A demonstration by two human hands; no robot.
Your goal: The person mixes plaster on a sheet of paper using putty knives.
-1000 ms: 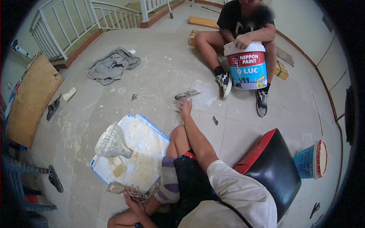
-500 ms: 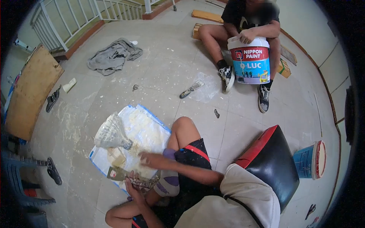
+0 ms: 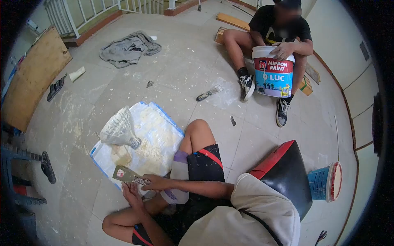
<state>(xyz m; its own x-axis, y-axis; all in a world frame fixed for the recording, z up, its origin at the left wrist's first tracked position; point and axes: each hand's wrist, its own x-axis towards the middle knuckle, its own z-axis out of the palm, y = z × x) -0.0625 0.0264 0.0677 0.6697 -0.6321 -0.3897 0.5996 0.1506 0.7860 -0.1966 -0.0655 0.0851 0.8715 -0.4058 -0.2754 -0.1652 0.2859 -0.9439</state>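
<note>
My right hand (image 3: pixel 154 182) is wrapped round the handle of a putty knife (image 3: pixel 125 174), whose broad blade points left over the sheet's lower edge. Just below the blade is my left hand (image 3: pixel 132 194), fingers close together; whether it grips anything is too small to tell. A white sheet with blue edges (image 3: pixel 158 123) lies on the floor before my crossed legs, covered in pale crumbs. On it stand a plaster-smeared cone-shaped object (image 3: pixel 121 130) and a pale block (image 3: pixel 120 155).
A person (image 3: pixel 283 24) sits opposite, holding a paint bucket (image 3: pixel 273 74). Between us lies another scraper (image 3: pixel 209 93). A black and red cushion (image 3: pixel 285 178) and a blue bucket (image 3: pixel 325 182) are at right, a grey cloth (image 3: pixel 129 48) and wooden board (image 3: pixel 35 78) at left.
My right hand has moved down and left onto the knife handle. My left hand has shifted off the handle to below the blade. The other person's hand has moved on the bucket rim.
</note>
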